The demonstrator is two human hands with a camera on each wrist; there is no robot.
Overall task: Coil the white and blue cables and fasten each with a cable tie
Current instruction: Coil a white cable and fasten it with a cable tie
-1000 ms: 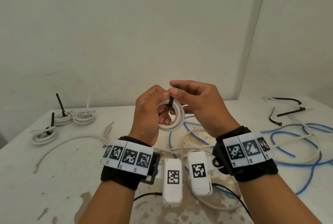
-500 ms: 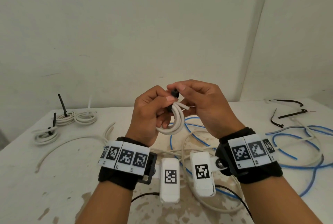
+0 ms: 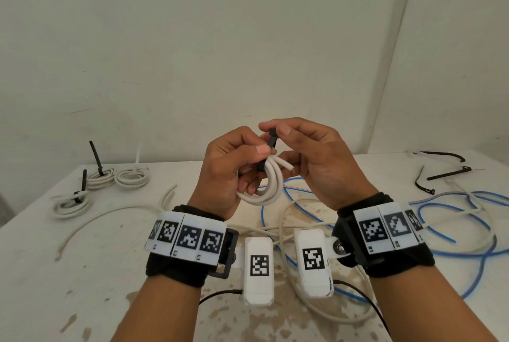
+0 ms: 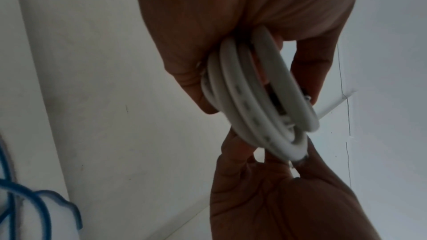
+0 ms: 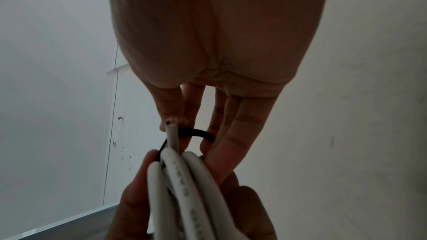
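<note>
My left hand (image 3: pixel 242 160) holds a small coil of white cable (image 3: pixel 268 190) up in the air over the table, thumb and fingers curled round its loops. A black cable tie (image 3: pixel 271 146) is looped around the top of the coil. My right hand (image 3: pixel 283 135) pinches the upper part of that tie between thumb and forefinger. In the right wrist view the black cable tie (image 5: pixel 196 132) arcs over the white coil (image 5: pixel 184 180), whose cut end sticks up. The left wrist view shows the white coil (image 4: pixel 254 98) edge-on between both hands. Long blue cable (image 3: pixel 454 220) lies loose on the table at right.
Three tied white coils (image 3: pixel 102 176) lie at the table's far left. Loose black cable ties (image 3: pixel 446 173) lie at the far right. A loose white cable (image 3: pixel 110 217) curves across the left of the stained white table (image 3: pixel 68 273). Walls stand close behind.
The coil has tilted from facing me to edge-on and dropped slightly in the left hand. The right hand has moved up along the tie, drawing it tighter round the loops.
</note>
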